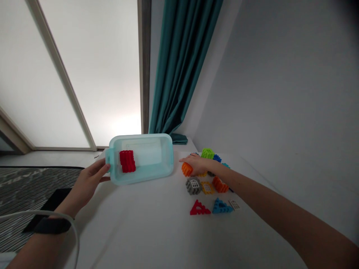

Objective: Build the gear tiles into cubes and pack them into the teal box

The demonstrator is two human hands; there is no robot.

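Observation:
My left hand [91,179] grips the left end of a pale turquoise plastic bin [148,180], with the thumb over the rim handle. Inside the bin, toward its left side, sits a stack of red toy building blocks [127,161]. On the right, my right hand [195,163] reaches down with its fingers around an orange building block [187,169]; the far fingertips are partly hidden. Just below that hand are a grey block with a white window [193,185], a yellow window piece [207,187] and another orange block [220,185].
A lime green block [207,153] and a blue block [217,158] lie beyond my right hand. Nearer are a red triangle [199,208], a blue triangle [222,206] and a white window piece [234,204]. A white cable [42,212] crosses my left forearm. Behind the table hangs a teal curtain [182,67].

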